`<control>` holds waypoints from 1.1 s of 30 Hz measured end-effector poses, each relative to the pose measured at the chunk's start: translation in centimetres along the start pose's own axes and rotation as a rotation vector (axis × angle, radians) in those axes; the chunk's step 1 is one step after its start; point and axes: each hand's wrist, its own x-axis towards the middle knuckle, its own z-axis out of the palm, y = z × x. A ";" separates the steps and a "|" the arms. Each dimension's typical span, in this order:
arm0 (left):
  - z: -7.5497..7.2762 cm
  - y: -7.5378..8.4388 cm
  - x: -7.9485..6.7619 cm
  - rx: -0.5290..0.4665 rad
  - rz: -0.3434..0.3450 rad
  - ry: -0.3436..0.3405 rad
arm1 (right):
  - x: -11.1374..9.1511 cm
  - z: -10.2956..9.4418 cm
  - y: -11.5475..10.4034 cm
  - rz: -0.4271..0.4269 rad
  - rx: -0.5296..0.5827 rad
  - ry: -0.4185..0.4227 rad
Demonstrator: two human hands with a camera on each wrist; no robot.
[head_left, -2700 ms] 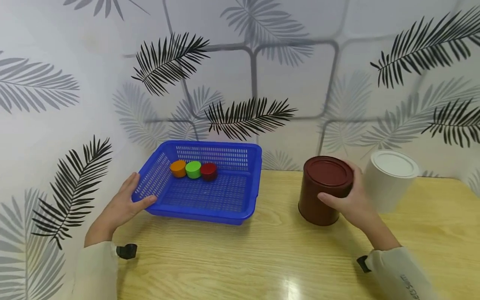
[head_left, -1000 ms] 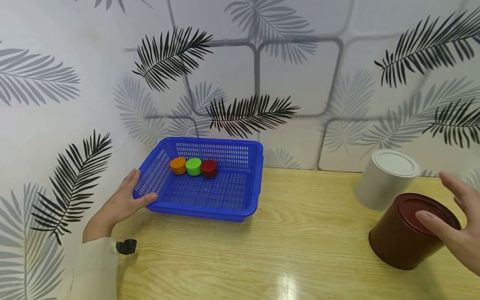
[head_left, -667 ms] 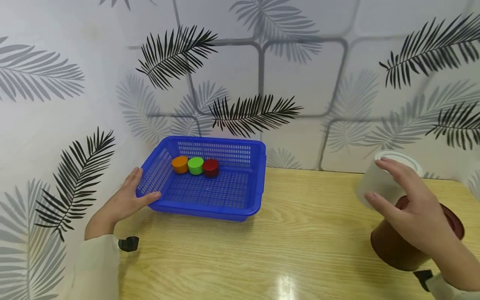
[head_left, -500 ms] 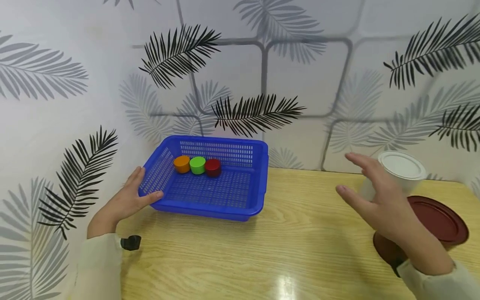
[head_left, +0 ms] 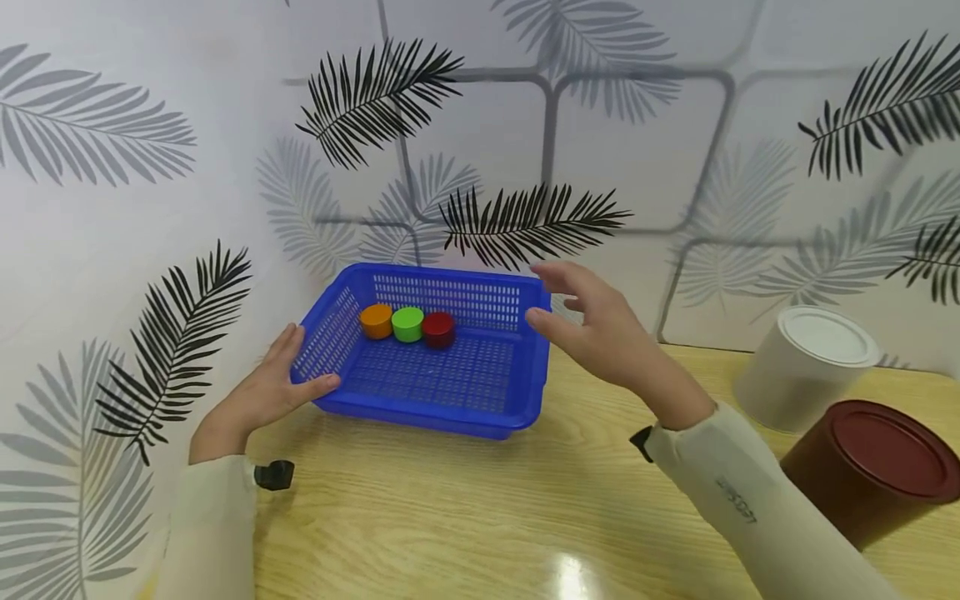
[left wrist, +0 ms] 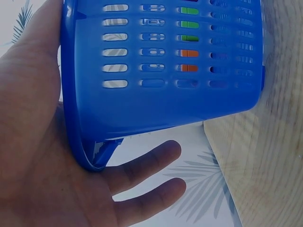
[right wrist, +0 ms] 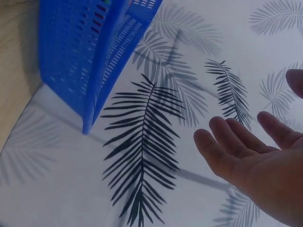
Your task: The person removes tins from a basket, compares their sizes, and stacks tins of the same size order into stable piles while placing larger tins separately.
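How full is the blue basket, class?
Partly filled: the blue basket holds an orange piece, green piece and red piece; much of its floor is bare.

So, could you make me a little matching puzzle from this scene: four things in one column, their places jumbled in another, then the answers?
Things
1. left hand
2. green round piece
3. white can
4. right hand

Places
A. behind the dark red can
B. beside the right end of the blue basket, holding nothing
C. at the basket's left end, touching it
D. between the orange piece and the red piece

Right pairs: 1-C, 2-D, 3-A, 4-B
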 end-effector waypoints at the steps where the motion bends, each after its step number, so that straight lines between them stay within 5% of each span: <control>1: 0.0 0.0 0.0 -0.001 -0.007 -0.002 | 0.9 0.5 -0.2 0.011 0.011 -0.021; 13: -0.1 -0.8 -0.5 -0.003 -0.005 0.007 | 10.2 8.1 0.3 0.196 0.075 -0.122; 23: 0.3 -0.7 -0.2 0.000 0.005 0.017 | 13.3 12.8 4.2 0.244 -0.038 -0.179; 30: 0.1 -0.5 0.0 -0.001 -0.006 0.010 | 13.5 15.2 7.0 0.273 -0.230 -0.510; 33: -0.2 -0.5 0.2 0.001 -0.006 0.011 | 13.6 15.3 7.0 0.300 -0.252 -0.543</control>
